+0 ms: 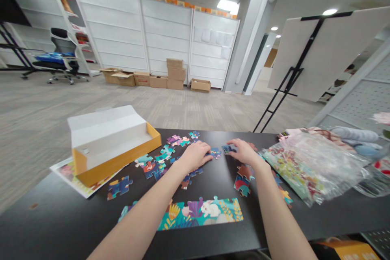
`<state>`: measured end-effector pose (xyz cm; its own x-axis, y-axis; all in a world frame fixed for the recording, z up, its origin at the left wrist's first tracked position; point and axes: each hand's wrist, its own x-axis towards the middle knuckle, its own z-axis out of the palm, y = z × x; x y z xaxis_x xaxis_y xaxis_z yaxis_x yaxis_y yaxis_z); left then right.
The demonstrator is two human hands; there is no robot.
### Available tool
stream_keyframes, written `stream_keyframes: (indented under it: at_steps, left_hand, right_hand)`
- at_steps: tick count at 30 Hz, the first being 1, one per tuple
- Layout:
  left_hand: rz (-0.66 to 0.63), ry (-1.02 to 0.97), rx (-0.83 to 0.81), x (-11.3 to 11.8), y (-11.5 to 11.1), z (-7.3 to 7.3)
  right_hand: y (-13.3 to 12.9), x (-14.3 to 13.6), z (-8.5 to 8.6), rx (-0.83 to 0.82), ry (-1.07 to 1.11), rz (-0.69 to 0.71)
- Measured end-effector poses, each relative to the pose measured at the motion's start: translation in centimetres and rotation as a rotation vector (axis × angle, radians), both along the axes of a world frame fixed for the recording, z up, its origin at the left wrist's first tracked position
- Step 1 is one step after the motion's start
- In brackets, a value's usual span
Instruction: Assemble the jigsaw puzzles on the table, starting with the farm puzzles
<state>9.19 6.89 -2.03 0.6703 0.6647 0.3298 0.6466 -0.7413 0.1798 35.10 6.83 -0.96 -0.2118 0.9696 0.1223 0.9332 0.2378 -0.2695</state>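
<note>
My left hand (196,155) reaches over the far middle of the table, its fingers closed on the edge of a dark blue puzzle piece (216,153). Just to its right, my right hand (243,152) pinches another dark puzzle piece (227,149) between thumb and fingers. A small gap separates the two pieces. Nearer to me lies a joined puzzle strip (210,211) with a white rabbit, partly hidden by my left forearm. Loose puzzle pieces (150,167) spread left of and under my left arm. More pieces (243,178) lie beside my right forearm.
An open yellow box (122,158) stands at the left on a printed sheet (65,170). Clear plastic bags (317,162) lie at the right, with rolled cloths (353,134) behind. A lone piece pair (118,187) sits near the box. The black table (76,219) ends close behind my hands.
</note>
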Motion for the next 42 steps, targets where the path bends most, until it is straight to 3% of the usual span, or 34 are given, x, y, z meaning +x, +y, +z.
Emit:
stream_keyframes:
  at_steps: [5,26,34,42]
  left_hand:
    - [0.001,-0.036,-0.016,-0.1,0.1,-0.2]
    - [-0.056,-0.200,-0.105,0.0,1.3,-1.9]
    - [-0.069,-0.205,-0.115,0.0,1.3,-1.8]
    - [-0.054,-0.199,-0.095,0.0,1.1,-1.7]
  right_hand:
    - [0.0,-0.2,-0.4,-0.068,0.017,0.086]
    - [0.0,-1.0,0.0,-0.058,0.187,0.114]
    - [0.0,-1.7,0.7,-0.108,0.130,0.155]
    - [0.2,-1.6,0.1,-0.074,0.086,0.176]
